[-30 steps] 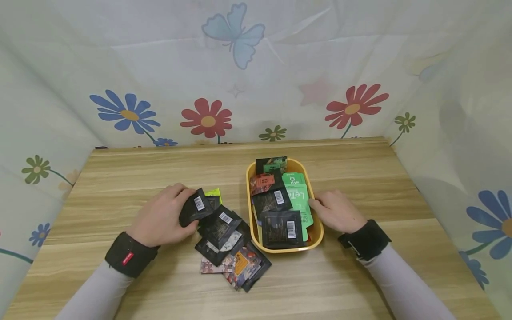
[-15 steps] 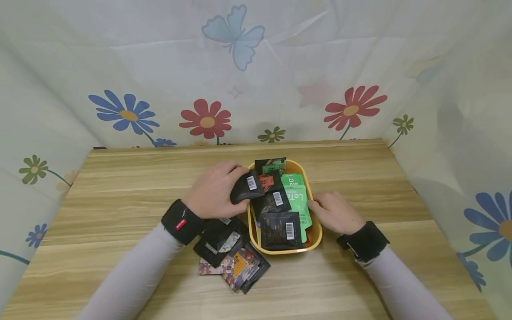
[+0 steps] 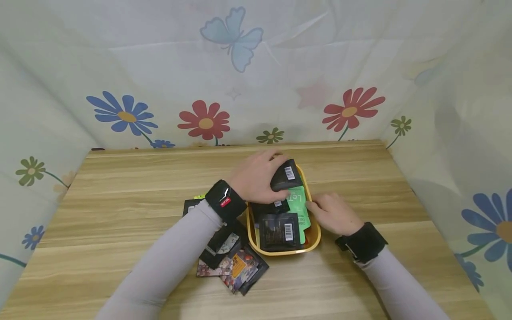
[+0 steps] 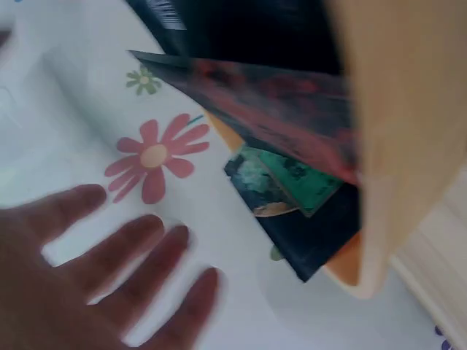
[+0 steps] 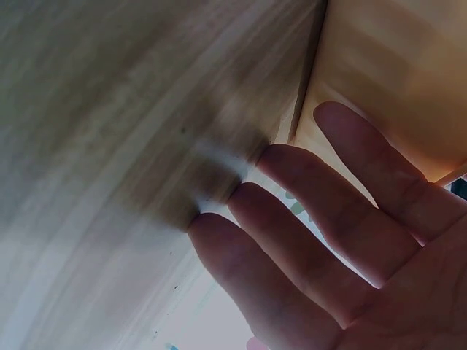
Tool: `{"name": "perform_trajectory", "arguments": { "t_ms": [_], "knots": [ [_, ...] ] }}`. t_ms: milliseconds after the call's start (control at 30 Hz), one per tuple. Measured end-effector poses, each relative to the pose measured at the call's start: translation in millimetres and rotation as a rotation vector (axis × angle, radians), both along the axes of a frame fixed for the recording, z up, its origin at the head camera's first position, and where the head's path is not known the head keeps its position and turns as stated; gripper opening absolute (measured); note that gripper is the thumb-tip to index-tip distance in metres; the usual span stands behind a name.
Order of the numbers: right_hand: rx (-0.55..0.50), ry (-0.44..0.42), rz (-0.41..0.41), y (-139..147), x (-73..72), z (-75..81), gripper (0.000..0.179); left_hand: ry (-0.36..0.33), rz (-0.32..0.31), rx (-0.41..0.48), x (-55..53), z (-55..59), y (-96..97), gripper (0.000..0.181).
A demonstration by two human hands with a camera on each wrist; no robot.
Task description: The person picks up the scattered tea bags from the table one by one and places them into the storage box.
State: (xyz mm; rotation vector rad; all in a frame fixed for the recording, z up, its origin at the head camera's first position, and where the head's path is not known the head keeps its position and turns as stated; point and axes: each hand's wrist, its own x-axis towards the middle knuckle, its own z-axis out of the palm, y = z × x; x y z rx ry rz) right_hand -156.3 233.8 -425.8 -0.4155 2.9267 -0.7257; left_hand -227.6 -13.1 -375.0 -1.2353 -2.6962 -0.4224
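Observation:
My left hand [image 3: 260,178] hovers over the far end of a yellow basket [image 3: 276,253]. A black sachet [image 3: 285,177] with a barcode lies at its spread thumb and fingers. In the left wrist view the fingers [image 4: 139,266] are straight and apart, with nothing between them. A red-printed sachet [image 4: 281,109] and a green-printed sachet [image 4: 292,189] stick up in the basket. My right hand [image 3: 334,213] holds the basket's right side, thumb over the rim. Its fingers [image 5: 292,233] lie outside, against the wall and table.
Several loose sachets [image 3: 240,269] overlap on the wooden table [image 3: 140,186], left of the basket and partly under my left forearm. More black sachets [image 3: 276,233] and green packets [image 3: 298,206] lie inside the basket. A flower-patterned curtain [image 3: 160,66] stands behind the table.
My left hand has carried a black sachet from the pile at left across to the basket's far end, and its fingers now stand apart. My right hand has stayed at the rim.

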Motion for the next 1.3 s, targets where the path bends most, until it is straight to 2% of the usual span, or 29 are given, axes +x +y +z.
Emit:
{"name": "perform_trajectory", "arguments": {
  "t_ms": [100, 167, 400, 700, 833, 967, 1100, 1300],
  "knots": [
    [0.002, 0.019, 0.008, -1, 0.3, -0.1, 0.033, -0.015, -0.002, -0.032, 1.0, 0.3, -0.1, 0.114],
    [-0.001, 0.019, 0.011, -1, 0.7, -0.2, 0.033, -0.027, -0.006, -0.031, 2.4, -2.1, -4.0, 0.119],
    [-0.002, 0.003, 0.01, -2, 2.9, 0.1, 0.033, -0.106, 0.033, 0.006, 7.9, -14.0, -37.4, 0.119],
    [0.0, 0.004, 0.003, -1, 2.4, -0.4, 0.032, -0.065, 0.079, -0.001, 21.9, -28.5, -94.2, 0.114],
    [-0.004, -0.002, 0.003, -1, 1.6, -0.3, 0.032, -0.042, 0.09, -0.001, 32.2, -39.2, -115.3, 0.113],
    [0.0, -0.017, -0.005, 1, 0.7, -0.1, 0.032, -0.066, 0.122, -0.026, 45.0, -48.4, -129.4, 0.112],
    [0.008, -0.035, -0.013, 1, 0.0, -0.5, 0.033, -0.084, 0.169, -0.077, 60.0, -54.4, -136.8, 0.11],
    [0.009, -0.021, -0.007, 1, -0.4, -1.2, 0.034, -0.09, 0.203, -0.106, 80.3, -60.8, -139.9, 0.106]
  ]
}}
